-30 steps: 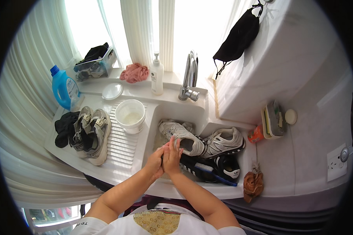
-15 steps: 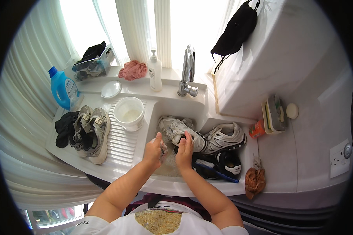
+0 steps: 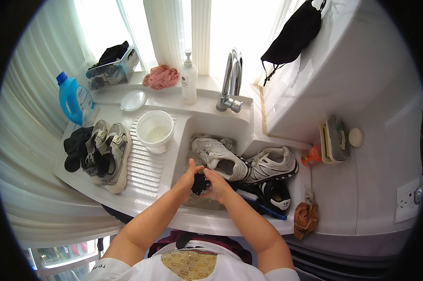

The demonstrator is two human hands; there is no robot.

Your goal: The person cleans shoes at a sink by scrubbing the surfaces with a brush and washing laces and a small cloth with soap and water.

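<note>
Over the near part of the sink basin point(image 3: 242, 125), my left hand point(image 3: 187, 178) and my right hand point(image 3: 216, 185) come together around a small bunched black item point(image 3: 200, 184). It looks soft and wet; whether it is cloth or laces I cannot tell. My fingers curl at its two sides and partly hide it. Just beyond my hands a grey-white sneaker point(image 3: 220, 159) lies in the basin. A second grey-white sneaker point(image 3: 271, 165) rests to its right. Nearer me are a black shoe point(image 3: 274, 195) with a white toe and a blue-handled brush point(image 3: 270, 210).
On the ribbed drainboard point(image 3: 145, 173) stand a white bucket point(image 3: 168, 140) and a pair of grey shoes point(image 3: 114, 152). A blue detergent bottle point(image 3: 73, 100), a pump bottle point(image 3: 189, 82) and a chrome faucet point(image 3: 228, 86) line the back. A brown cloth point(image 3: 306, 219) hangs over the right edge.
My hands have moved closer together, and the black bundle now shows between them. My right hand has come away from beside the sneaker. The view has shifted slightly.
</note>
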